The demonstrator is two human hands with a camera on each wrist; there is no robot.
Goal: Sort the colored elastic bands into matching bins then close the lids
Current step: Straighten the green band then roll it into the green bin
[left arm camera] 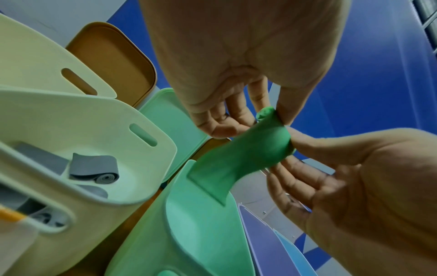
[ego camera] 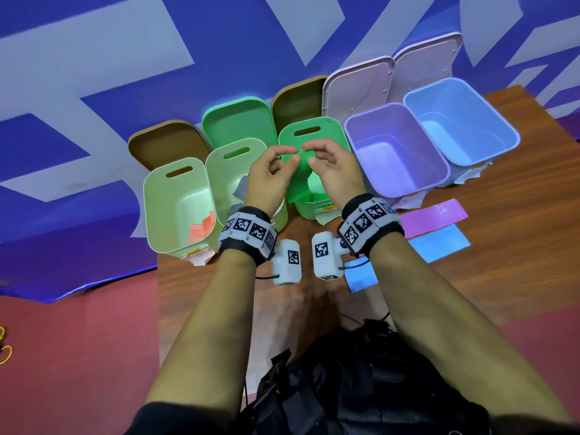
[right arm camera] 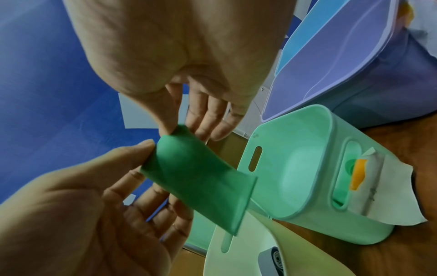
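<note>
Both hands hold one green elastic band above the green bin. My left hand pinches the band's upper left corner between thumb and finger, and my right hand pinches the upper right corner. The band hangs down from the left hand in the left wrist view. In the right wrist view the band hangs from the right hand beside the green bin. On the table lie a pink band and two blue bands.
Several open bins stand in a row: a pale bin with orange bands, a pale bin with grey bands, then the green, a purple bin and a blue bin. Their lids stand up behind. The table's left edge is near.
</note>
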